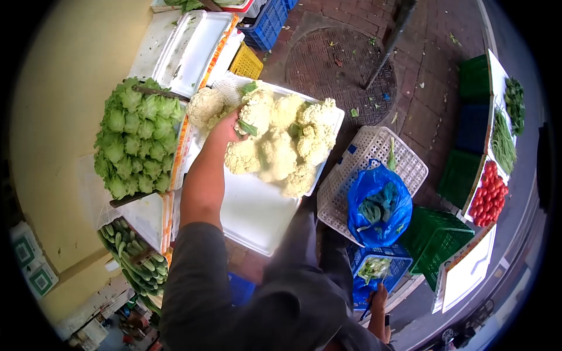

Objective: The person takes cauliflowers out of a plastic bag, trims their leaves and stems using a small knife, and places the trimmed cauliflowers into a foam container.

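Note:
My left hand [233, 124] reaches over a white foam tray [257, 225] and grips a cauliflower [255, 111] with green leaf bits at its base. Its fingers are partly hidden by the head. Several other cauliflowers [280, 153] are piled around it on the tray, with one more cauliflower [205, 107] to the left by a white foam net. Low on the right, my right hand [379, 297] is closed on a thin dark tool [369, 309], too small to name for sure. Below that hand is a blue crate [397, 264] with leafy trimmings inside.
Lettuce [137, 137] and cucumbers [134, 257] are stacked on the left. A white basket [336, 202] holds a blue plastic bag [374, 231] on the right. Beyond are a green crate [436, 243], tomatoes [489, 196] and green beans [502, 140]. A metal pole [389, 47] rises from the pavement.

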The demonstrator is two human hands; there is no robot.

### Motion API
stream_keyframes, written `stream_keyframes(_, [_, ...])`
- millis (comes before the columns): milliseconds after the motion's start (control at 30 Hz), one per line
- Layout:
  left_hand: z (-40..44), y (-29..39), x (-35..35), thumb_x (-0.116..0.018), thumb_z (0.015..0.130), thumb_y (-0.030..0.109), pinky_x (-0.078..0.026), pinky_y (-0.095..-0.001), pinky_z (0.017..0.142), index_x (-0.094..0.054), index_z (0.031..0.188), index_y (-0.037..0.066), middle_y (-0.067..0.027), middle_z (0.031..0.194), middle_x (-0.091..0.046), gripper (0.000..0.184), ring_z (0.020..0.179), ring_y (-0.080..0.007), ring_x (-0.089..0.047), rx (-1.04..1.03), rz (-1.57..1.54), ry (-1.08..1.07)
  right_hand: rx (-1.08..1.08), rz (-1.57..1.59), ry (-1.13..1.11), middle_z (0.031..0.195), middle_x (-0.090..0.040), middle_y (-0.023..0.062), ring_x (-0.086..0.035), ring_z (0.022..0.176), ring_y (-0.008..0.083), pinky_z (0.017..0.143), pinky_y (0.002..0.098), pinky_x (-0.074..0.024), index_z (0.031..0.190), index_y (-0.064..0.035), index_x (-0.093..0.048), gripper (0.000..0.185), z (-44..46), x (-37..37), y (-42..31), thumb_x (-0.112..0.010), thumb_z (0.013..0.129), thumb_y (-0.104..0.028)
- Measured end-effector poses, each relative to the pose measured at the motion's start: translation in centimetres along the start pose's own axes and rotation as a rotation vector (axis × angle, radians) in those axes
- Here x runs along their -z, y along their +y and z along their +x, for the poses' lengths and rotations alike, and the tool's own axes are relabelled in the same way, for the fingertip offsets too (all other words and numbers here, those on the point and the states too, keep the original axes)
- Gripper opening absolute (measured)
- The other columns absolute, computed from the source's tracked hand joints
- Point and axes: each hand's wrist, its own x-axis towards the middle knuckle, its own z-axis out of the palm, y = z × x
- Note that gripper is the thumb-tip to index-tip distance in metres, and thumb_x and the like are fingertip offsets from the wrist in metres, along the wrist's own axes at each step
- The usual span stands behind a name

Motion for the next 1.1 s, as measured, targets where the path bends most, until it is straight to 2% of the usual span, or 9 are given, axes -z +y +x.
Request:
stream_keyframes(200, [9.3,2.6,2.1,-0.064,0.092,0.058,-0.044,-0.0400,0.067,-0.068,0.095,0.023,0.0019,0.090,-0.068,0.034,0.089,-0.0191,-0.058,0.119,0.063,-0.045,-0.153,-0.028,0.038,0.060,-0.048,0.0029,-0.047,0.040,0.0137,0.036,0.0317,-0.0498,0.097,-0.0089,-0.055,0.034,-1.2,-2.4,-1.2,-0.049,0.103,-0.042])
stream_keyframes(300, [8.2,3.6,0.0,-0.068,0.092,0.055,-0.056,-0.0465,0.075,-0.068,0.104,0.016,-0.0041,0.098,-0.072,0.041,0.090,-0.0226,-0.066,0.084,0.310,0.017,-0.181,-0.088,0.069,0.060,-0.047,0.0028,-0.045,0.040,0.0136,0.037,0.0324,-0.0511,0.095,-0.0089,-0.056,0.034,-1.5,-3.5,-1.4,-0.050,0.103,-0.042])
stream_keyframes(433, [14.3,5.3,4.2,-0.064,0.097,0.040,-0.060,-0.0569,0.082,-0.070,0.110,0.010,-0.0091,0.105,-0.075,0.033,0.094,-0.0248,-0.072,0.184,0.440,-0.193,-0.146,-0.112,0.069,0.060,-0.046,0.0027,-0.046,0.042,0.0138,0.038,0.0324,-0.0514,0.094,-0.0077,-0.056,0.036,-1.3,-4.1,-1.9,-0.050,0.103,-0.042])
stream_keyframes(533, [17.1,4.8,5.4,-0.063,0.097,0.036,-0.060,-0.0566,0.080,-0.070,0.113,0.008,-0.0105,0.107,-0.075,0.033,0.092,-0.0258,-0.073,0.171,0.425,-0.287,-0.153,-0.127,0.065,0.060,-0.047,0.0038,-0.047,0.042,0.0149,0.037,0.0322,-0.0501,0.092,-0.0067,-0.056,0.038,-1.0,-5.5,-3.0,-0.049,0.104,-0.042])
stream_keyframes(633, [15.9,4.2,4.4,-0.058,0.100,0.030,-0.061,-0.0478,0.078,-0.069,0.112,0.004,-0.0114,0.104,-0.075,0.031,0.088,-0.0225,-0.073,0.141,0.412,-0.225,-0.099,-0.151,0.025,0.060,-0.048,0.0045,-0.048,0.042,0.0155,0.037,0.0314,-0.0482,0.092,-0.0061,-0.056,0.039,-0.3,-5.6,-3.1,-0.048,0.104,-0.042])
stream_keyframes(767, [16.2,3.4,5.5,-0.060,0.099,0.033,-0.059,-0.0528,0.086,-0.069,0.112,0.003,-0.0118,0.108,-0.075,0.034,0.096,-0.0261,-0.073,0.062,0.264,-0.197,-0.072,-0.187,0.016,0.061,-0.048,0.0041,-0.049,0.042,0.0163,0.038,0.0331,-0.0498,0.090,-0.0080,-0.057,0.037,0.2,-6.2,-3.9,-0.053,0.103,-0.042])
stream_keyframes(900, [9.0,2.5,4.4,-0.052,0.103,0.028,-0.058,-0.0492,0.093,-0.067,0.119,0.000,-0.0146,0.115,-0.073,0.035,0.104,-0.0282,-0.071,-0.023,-0.063,-0.157,-0.079,-0.142,0.019,0.063,-0.050,0.0048,-0.049,0.044,0.0165,0.037,0.0331,-0.0493,0.090,-0.0071,-0.058,0.038,0.4,-6.9,-4.6,-0.053,0.102,-0.043])
stream_keyframes(1000, [5.8,0.7,4.3,-0.047,0.105,0.030,-0.058,-0.0533,0.094,-0.064,0.126,0.000,-0.0165,0.121,-0.071,0.040,0.107,-0.0313,-0.070,-0.145,-0.257,-0.248,0.043,-0.264,-0.046,0.064,-0.052,0.0048,-0.052,0.048,0.0158,0.044,0.0328,-0.0522,0.096,-0.0049,-0.062,0.040,0.8,-8.2,-6.3,-0.050,0.104,-0.043])
stream_keyframes(1100, [4.7,-3.3,4.1,-0.046,0.105,0.035,-0.055,-0.0638,0.094,-0.060,0.134,0.006,-0.0143,0.129,-0.067,0.044,0.113,-0.0330,-0.067,-0.228,-0.387,-0.387,0.490,-0.411,-0.160,0.066,-0.054,0.0038,-0.053,0.053,0.0154,0.051,0.0319,-0.0508,0.109,-0.0016,-0.066,0.043,3.7,-10.3,-7.1,-0.047,0.106,-0.040])
